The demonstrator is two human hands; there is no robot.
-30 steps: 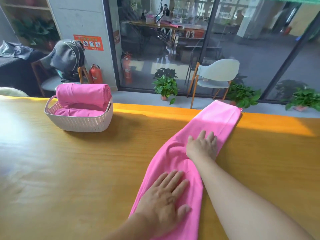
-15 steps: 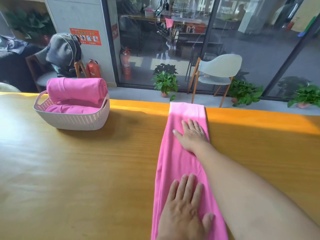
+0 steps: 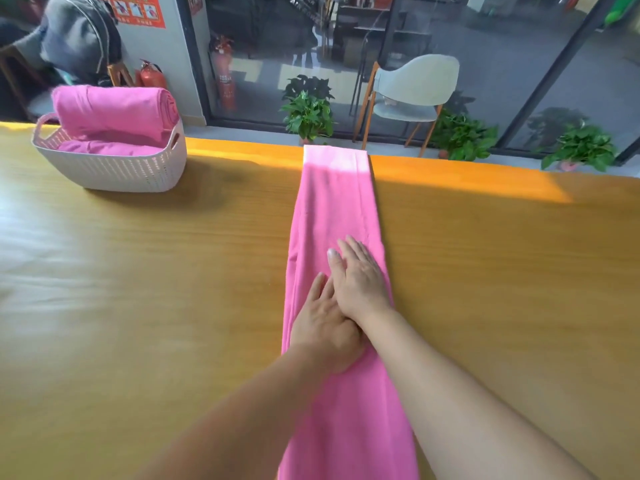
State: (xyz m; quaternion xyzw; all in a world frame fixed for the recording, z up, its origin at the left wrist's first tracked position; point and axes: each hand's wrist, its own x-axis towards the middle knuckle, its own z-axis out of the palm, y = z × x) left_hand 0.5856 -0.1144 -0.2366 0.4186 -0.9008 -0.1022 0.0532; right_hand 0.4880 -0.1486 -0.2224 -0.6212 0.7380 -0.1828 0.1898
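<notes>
Head view: we press the left hand (image 3: 322, 327) and right hand (image 3: 360, 282), fingers (image 3: 350, 247) straight, onto the folded pink towel (image 3: 332, 209) lying lengthwise on the counter (image 3: 138, 306). Uneven pressure may skew or crease it.

One wide-angle view sits at the person's head, facing forward and down across the yellow wooden table (image 3: 138, 306). It is close: the long pink folded cloth (image 3: 336, 209) runs from the bottom edge straight away to the table's far edge, dark glass wall (image 3: 485, 46) above.
</notes>
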